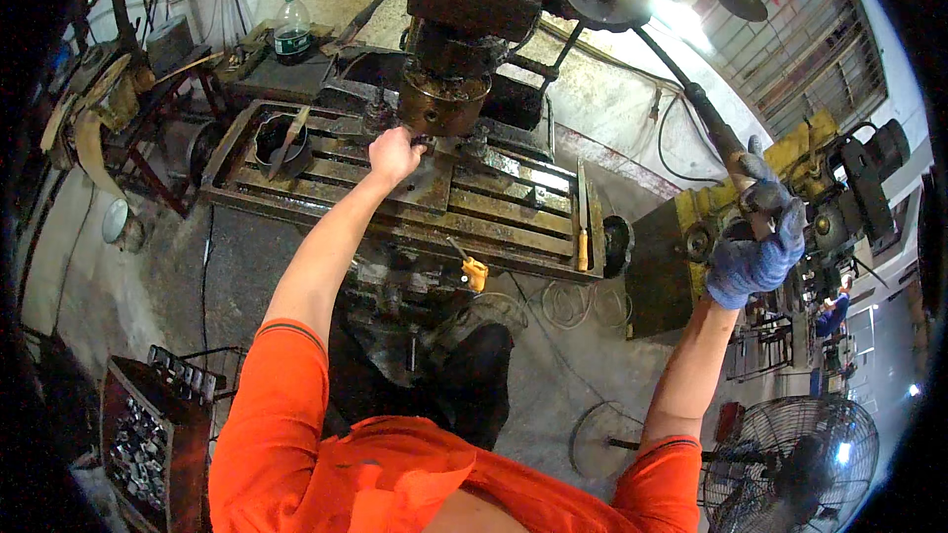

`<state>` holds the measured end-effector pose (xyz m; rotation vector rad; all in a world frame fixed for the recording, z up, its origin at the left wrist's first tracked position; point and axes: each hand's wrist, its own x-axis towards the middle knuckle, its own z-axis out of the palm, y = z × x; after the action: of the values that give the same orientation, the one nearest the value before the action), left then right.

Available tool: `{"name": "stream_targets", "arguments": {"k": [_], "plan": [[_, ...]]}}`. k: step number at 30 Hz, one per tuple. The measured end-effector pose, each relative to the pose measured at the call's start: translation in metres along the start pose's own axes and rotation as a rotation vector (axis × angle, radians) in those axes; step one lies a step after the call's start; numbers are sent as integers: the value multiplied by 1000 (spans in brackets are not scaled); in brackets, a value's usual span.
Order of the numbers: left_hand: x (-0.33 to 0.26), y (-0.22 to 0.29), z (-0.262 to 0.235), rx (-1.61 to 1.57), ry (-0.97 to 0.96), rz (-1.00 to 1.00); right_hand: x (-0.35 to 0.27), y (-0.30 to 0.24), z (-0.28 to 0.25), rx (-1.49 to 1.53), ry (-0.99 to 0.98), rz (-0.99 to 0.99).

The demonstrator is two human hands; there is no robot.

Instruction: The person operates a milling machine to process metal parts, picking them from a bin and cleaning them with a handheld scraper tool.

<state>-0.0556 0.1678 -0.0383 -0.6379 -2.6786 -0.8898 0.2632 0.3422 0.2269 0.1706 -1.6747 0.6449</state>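
Observation:
My bare left hand (395, 155) is closed at the table of a milling machine, right beside the lower rim of the round metal spindle head (444, 104). Whatever its fingers pinch is hidden. My right hand (758, 255), in a blue-grey work glove, is raised at the right with its fingers wrapped around the end of a long dark lever (696, 99) that slants down from the machine's top. Beneath the spindle runs the slotted, oily machine table (504, 222).
A dark pot with a brush (281, 143) stands on the table's left end; a yellow-handled file (583, 237) lies at its right end. A yellow-handled tool (474, 273) sits at the front edge. A fan (790, 464) stands lower right, a box of metal parts (143, 434) lower left.

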Motion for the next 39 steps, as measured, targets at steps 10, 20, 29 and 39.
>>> {"name": "stream_targets", "arguments": {"k": [10, 20, 29, 39], "plan": [[1, 3, 1, -6, -48, 16, -29, 10, 7, 20, 141, 24], [-35, -20, -49, -600, -164, -18, -38, 9, 4, 83, 157, 38], [-100, -62, -116, -744, -191, -110, -54, 11, 6, 373, 161, 212], [-150, -120, -141, -691, -187, -219, -67, 14, 16, 187, 204, 149]]}}
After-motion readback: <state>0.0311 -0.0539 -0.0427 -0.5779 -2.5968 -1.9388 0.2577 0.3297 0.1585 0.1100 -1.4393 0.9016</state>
